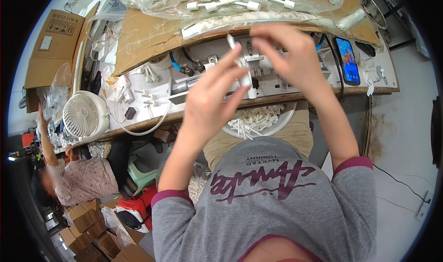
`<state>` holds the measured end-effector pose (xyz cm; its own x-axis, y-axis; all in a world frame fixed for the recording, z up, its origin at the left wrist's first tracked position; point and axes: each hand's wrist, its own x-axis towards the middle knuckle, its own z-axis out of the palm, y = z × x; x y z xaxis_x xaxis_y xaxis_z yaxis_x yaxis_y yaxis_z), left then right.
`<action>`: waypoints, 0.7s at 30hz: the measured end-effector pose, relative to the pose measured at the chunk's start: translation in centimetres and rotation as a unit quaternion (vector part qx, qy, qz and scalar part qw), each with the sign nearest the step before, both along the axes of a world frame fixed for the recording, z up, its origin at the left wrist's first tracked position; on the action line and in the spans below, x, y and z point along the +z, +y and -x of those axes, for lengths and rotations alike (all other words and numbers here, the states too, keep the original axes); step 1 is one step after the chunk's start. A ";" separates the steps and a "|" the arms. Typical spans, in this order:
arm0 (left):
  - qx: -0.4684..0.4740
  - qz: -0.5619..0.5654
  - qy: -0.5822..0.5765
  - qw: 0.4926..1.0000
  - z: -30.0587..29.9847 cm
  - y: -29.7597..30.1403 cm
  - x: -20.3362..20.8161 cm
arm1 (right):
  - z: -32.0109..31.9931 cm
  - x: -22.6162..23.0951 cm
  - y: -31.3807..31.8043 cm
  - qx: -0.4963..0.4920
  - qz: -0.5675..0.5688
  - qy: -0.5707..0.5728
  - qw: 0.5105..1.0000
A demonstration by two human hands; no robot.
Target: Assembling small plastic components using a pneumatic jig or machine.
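Observation:
My left hand (207, 98) is raised over the front of the workbench, its fingers closed round a few white plastic stick-shaped parts (252, 92). One pale tip sticks up above the fingertips. My right hand (290, 54) hovers just right of it, fingers curved, thumb and forefinger apart, nothing visible between them. Beneath both hands lies a metal fixture (265, 72) with blocks and bolts, partly covered by my fingers. A white basin (290, 119) of similar small white parts rests at my lap. Beyond the hands, a clear plastic bag (161, 9) holds many white sticks with cylindrical ends.
A cardboard sheet (138, 38) lies under the bag. At left are a white fan (85, 115), loose white parts (150, 98) and a curved white tube (152, 129). A lit phone (347, 61) lies right. Another person (87, 179) works at far left, near cardboard boxes (83, 218).

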<state>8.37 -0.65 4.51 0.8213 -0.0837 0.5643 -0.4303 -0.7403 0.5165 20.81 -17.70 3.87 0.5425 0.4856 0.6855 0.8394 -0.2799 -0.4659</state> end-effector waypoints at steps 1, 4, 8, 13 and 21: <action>-0.002 0.025 0.043 0.999 1.0 -0.8 -1.0 | -1.3 0.8 0.6 0.000 -0.011 0.006 1.000; 0.011 -0.061 0.031 0.998 2.6 -2.1 -4.5 | -4.8 1.6 2.4 -0.036 0.084 -0.050 0.995; 0.028 -0.147 0.034 0.988 2.4 -2.4 -7.4 | -6.2 2.1 3.3 -0.022 0.178 0.026 0.983; 0.058 -0.182 0.039 0.981 1.0 -2.3 -7.7 | -6.1 3.8 1.5 0.042 0.193 0.064 0.978; 0.033 -0.173 0.094 0.980 1.0 -1.9 -5.4 | -0.6 2.3 -2.3 0.076 0.052 0.182 0.979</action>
<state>7.42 -2.53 -0.89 0.9182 -0.1863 0.3496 -0.2970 -0.9078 0.2963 21.37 -19.97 6.12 0.6576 0.6367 0.4027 0.6589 -0.2268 -0.7172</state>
